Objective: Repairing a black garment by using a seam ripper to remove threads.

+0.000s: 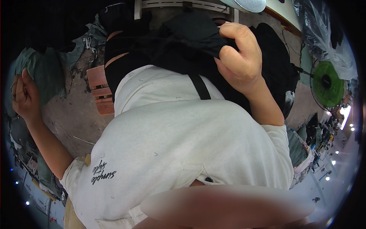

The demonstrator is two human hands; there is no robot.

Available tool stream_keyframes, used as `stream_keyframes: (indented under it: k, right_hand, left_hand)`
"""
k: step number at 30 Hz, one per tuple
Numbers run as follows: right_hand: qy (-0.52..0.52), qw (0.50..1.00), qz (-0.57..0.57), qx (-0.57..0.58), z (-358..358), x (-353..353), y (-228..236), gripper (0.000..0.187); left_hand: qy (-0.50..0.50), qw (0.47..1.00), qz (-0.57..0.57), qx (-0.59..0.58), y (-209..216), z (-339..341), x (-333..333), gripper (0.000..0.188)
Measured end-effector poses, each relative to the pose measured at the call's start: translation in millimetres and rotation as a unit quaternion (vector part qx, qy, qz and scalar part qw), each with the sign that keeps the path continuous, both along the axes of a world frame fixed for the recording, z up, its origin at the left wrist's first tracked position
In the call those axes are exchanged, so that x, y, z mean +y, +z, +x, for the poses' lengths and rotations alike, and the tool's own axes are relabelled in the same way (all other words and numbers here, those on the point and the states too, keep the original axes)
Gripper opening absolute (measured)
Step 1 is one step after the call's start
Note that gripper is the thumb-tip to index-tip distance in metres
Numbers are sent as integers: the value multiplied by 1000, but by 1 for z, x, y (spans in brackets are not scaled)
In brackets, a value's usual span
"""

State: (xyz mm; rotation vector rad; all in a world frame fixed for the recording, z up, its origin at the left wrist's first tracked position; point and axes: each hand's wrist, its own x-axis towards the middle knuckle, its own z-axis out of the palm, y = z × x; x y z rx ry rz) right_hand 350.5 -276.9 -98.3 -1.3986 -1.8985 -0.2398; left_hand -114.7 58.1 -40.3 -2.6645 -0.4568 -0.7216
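My right hand (242,57) is closed above my lap, its fingers curled round the edge of a dark cloth piece (192,32). That cloth spreads leftward over my black trousers. Out at the far left, my left hand (26,95) is raised with its fingers bent in toward the thumb. It is beside a heap of dark green cloth (49,76), and whatever those fingers hold, if anything, is too dim to make out.
A pale metal frame (183,4) and a light-coloured tabletop (284,15) stand ahead. To the right are clear plastic sheeting (324,34) and a green fan (328,84). A reddish wooden slatted seat (101,91) is at my left side, and more cloth (299,149) lies right.
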Motion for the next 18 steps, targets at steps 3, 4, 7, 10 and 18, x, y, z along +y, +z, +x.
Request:
stream_keyframes:
  k: [3,4,7,10,18]
  right_hand:
    - [3,1000,-3,-11,0,0,0,19]
    - [4,1000,0,-14,0,-1,-1,19]
    - [-3,999,-8,-43,3,-5,-5,20]
    - [-5,999,-4,-53,5,-9,-7,21]
    - [-9,998,-16,-64,9,-15,-10,21]
  left_hand:
    - [55,998,6,17,0,-8,3,10]
    - [87,996,2,33,1,-9,4,11]
    - [271,808,-405,-332,-3,-9,5,12]
    - [163,986,-21,-3,2,-10,-1,14]
    - [146,987,-58,-39,-4,-24,19,18]
